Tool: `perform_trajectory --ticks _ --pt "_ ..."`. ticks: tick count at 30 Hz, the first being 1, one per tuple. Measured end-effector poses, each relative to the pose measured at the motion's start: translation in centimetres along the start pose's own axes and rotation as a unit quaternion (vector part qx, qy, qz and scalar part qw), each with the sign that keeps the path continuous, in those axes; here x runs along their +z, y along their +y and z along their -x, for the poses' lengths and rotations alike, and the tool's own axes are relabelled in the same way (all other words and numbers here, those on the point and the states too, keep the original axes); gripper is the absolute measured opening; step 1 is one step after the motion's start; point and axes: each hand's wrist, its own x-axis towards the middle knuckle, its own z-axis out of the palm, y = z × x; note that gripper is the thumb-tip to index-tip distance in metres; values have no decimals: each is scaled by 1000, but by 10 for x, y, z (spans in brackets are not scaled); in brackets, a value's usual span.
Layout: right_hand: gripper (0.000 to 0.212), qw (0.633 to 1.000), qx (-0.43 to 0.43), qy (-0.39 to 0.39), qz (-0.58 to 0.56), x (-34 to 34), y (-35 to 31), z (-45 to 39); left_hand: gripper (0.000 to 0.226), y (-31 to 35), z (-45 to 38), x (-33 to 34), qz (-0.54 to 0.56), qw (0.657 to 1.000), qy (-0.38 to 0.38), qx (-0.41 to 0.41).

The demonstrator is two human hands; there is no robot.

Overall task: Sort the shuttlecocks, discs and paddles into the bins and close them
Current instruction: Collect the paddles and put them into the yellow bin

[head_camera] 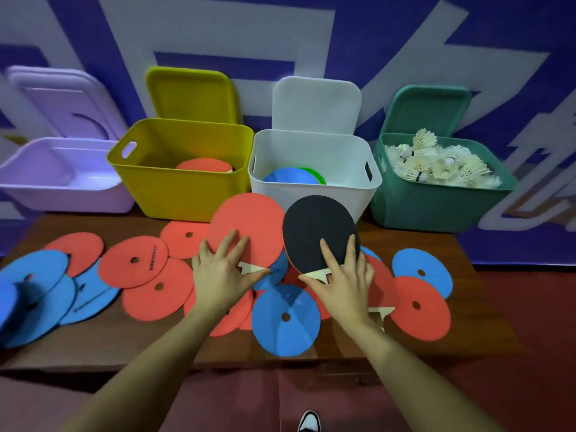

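- Red rubber of one paddle lies under the left hand, thumb pinching its wooden neck, fingers spread on the face; probably to steady the blade
- Black-faced paddle is gripped likewise by the right hand; both blades tilt toward twelve o'clock, likely bound for the bins
- Loose discs overlap across the surface from nine to three o'clock, unsorted
- At eleven o'clock the yellow bin holds something red; white bin at twelve holds discs; green bin at one holds the shuttlecocks; lids propped behind, so filling stays easy
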Motion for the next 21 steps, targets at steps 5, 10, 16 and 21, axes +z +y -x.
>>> perform_trajectory --ticks 5,10,16,21 --pt "78 998 -45 37 -21 -12 -51 -31 85 -42 -25 -38 -9 999 42 -8" --pt "82 996 -53 42 -61 -16 -95 -80 85 -70 -72 -63 -7 997 73 -25" --pt "84 988 -100 66 -99 -6 -127 -160 90 -105 -158 -72 -25 997 68 -9" --pt "82 983 -129 10 -133 2 -142 -234 93 -136 -226 -65 -54 998 21 33"
